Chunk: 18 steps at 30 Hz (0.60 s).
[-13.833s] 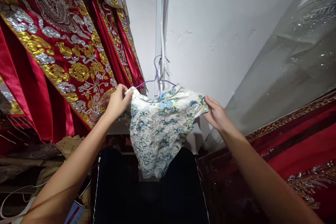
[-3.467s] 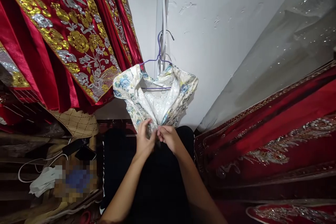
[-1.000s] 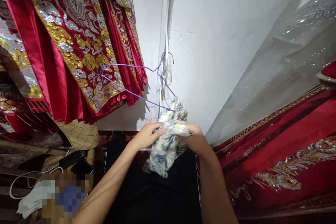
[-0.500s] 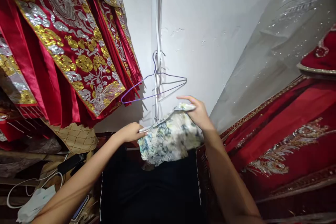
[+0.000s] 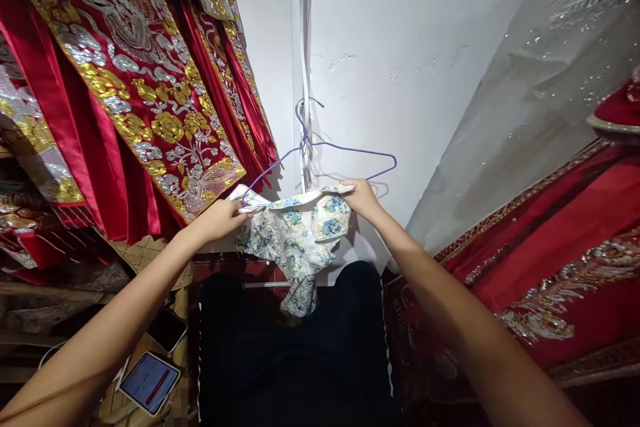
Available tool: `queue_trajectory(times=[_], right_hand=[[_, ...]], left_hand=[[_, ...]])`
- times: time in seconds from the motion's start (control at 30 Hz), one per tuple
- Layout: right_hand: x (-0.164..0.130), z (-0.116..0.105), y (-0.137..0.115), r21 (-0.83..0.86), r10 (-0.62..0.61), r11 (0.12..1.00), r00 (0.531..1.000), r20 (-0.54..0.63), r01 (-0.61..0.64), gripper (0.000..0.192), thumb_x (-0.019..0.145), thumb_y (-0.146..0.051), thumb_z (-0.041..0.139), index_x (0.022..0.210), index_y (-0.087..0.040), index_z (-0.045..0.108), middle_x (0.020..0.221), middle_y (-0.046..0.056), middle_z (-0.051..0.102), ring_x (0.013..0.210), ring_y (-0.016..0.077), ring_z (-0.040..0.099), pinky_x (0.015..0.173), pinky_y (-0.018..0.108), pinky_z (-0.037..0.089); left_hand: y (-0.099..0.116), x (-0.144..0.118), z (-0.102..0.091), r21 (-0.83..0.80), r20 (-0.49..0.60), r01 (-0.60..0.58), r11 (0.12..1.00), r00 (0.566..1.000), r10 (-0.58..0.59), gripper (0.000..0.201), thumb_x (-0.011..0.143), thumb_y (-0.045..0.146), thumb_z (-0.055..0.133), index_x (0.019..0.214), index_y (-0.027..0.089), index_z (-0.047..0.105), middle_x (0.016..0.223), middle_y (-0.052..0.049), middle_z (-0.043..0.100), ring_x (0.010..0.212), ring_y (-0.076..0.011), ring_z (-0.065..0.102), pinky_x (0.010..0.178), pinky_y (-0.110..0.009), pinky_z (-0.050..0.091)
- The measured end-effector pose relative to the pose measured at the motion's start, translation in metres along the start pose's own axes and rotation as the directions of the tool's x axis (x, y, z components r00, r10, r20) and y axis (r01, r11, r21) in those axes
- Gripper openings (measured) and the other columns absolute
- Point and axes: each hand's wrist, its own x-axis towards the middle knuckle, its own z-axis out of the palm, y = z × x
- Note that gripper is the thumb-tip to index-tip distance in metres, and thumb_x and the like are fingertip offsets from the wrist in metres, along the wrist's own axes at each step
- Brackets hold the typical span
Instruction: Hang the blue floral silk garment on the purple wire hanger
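Note:
A white garment with a blue, green and yellow floral print [image 5: 300,233] is stretched between my hands by its top edge. My left hand [image 5: 224,219] pinches the left end of that edge; my right hand [image 5: 361,197] is closed on the right end. Lower down, the cloth narrows and hangs gathered over my lap. A thin purple hanger [image 5: 350,148] hangs from a white strip [image 5: 305,47] on the wall. Its left corner dips to the garment's edge beside my left hand. The right shoulder rises clear of the cloth, and the garment hides most of its bottom bar.
Red costumes with gold and silver sequins [image 5: 165,127] hang at the left. A sheer sparkly fabric [image 5: 480,140] and red beaded cloth [image 5: 515,267] hang at the right. Phones, one with a lit screen [image 5: 150,381], lie lower left. Behind the hanger is a white wall [image 5: 400,27].
My hands have raised the garment toward the hanger and spread its top edge. The cloth now hangs down, and the hanger has turned, its left corner meeting the garment.

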Motion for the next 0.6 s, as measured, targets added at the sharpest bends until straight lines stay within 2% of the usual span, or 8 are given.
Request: queue_trajectory(times=[0.07,0.13,0.23,0.3,0.37,0.47,0.53,0.6], right_hand=[[-0.003,-0.014,-0.007,-0.012,0.01,1.0,1.0,0.003,-0.01,0.022,0.071,-0.032,0.062,0.056,-0.016,0.06,0.054,0.0,0.055,0.056,0.014,0.046,0.053,0.025,0.032],[-0.008,-0.021,-0.015,-0.017,0.007,1.0,1.0,0.03,-0.007,0.021,0.07,-0.032,0.064,0.057,-0.016,0.062,0.056,0.001,0.058,0.057,0.0155,0.05,0.054,0.026,0.034],[-0.021,-0.022,-0.031,0.001,-0.028,1.0,0.99,0.141,0.028,0.014,0.07,-0.029,0.067,0.064,-0.016,0.066,0.064,0.002,0.065,0.063,0.0183,0.058,0.058,0.027,0.04],[-0.031,-0.023,-0.04,0.009,-0.063,0.998,0.977,0.201,0.063,0.012,0.072,-0.025,0.066,0.079,-0.016,0.07,0.075,0.003,0.069,0.069,0.0196,0.062,0.063,0.027,0.043],[-0.039,-0.027,-0.047,0.011,-0.112,0.994,0.972,0.206,0.112,0.018,0.074,-0.022,0.065,0.091,-0.017,0.07,0.085,0.004,0.072,0.076,0.0208,0.065,0.067,0.028,0.045],[-0.04,-0.033,-0.051,0.033,-0.158,0.987,0.965,0.21,0.154,0.016,0.077,-0.021,0.063,0.09,-0.017,0.07,0.089,0.005,0.073,0.083,0.0226,0.067,0.072,0.03,0.048],[-0.039,-0.035,-0.051,0.039,-0.151,0.989,0.961,0.23,0.146,0.015,0.076,-0.021,0.063,0.088,-0.017,0.07,0.089,0.006,0.073,0.084,0.0237,0.068,0.074,0.032,0.049],[-0.039,-0.036,-0.049,0.022,-0.127,0.992,0.967,0.219,0.125,0.027,0.075,-0.022,0.066,0.1,-0.017,0.071,0.094,0.007,0.074,0.086,0.0248,0.068,0.074,0.033,0.05]], left_hand=[[0.007,0.006,-0.007,-0.039,-0.073,-0.092,0.995,0.993,0.089,0.03,0.089,0.046,0.052,0.083,0.02,0.065,0.096,-0.014,0.072,0.1,-0.0327,0.067,0.085,-0.039,0.049],[0.02,0.015,-0.014,-0.07,-0.201,-0.236,0.969,0.955,0.218,0.021,0.087,0.038,0.056,0.077,0.02,0.062,0.115,-0.016,0.069,0.118,-0.0337,0.06,0.097,-0.041,0.047],[0.04,0.03,-0.022,-0.134,-0.392,-0.351,0.927,0.878,0.276,0.005,0.082,0.022,0.056,0.084,0.019,0.06,0.116,-0.013,0.068,0.112,-0.0289,0.063,0.096,-0.042,0.049],[0.049,0.041,-0.025,-0.25,-0.465,-0.388,0.887,0.852,0.241,0.029,0.079,0.012,0.053,0.106,0.019,0.06,0.109,-0.011,0.07,0.103,-0.0242,0.067,0.092,-0.04,0.051],[0.051,0.053,-0.025,-0.411,-0.465,-0.424,0.807,0.859,0.214,0.05,0.079,0.008,0.053,0.128,0.019,0.052,0.106,-0.01,0.071,0.1,-0.0208,0.069,0.089,-0.038,0.053],[0.05,0.066,-0.019,-0.621,-0.308,-0.406,0.671,0.913,0.267,0.043,0.084,0.017,0.058,0.127,0.016,0.054,0.095,-0.009,0.071,0.09,-0.0186,0.071,0.082,-0.034,0.056],[0.051,0.068,-0.014,-0.645,-0.246,-0.38,0.663,0.925,0.29,0.028,0.088,0.023,0.057,0.115,0.014,0.061,0.087,-0.007,0.069,0.08,-0.017,0.07,0.076,-0.031,0.056],[0.053,0.066,-0.011,-0.573,-0.277,-0.366,0.733,0.929,0.247,0.022,0.091,0.024,0.052,0.108,0.015,0.064,0.083,-0.005,0.067,0.073,-0.0154,0.066,0.07,-0.029,0.054]])
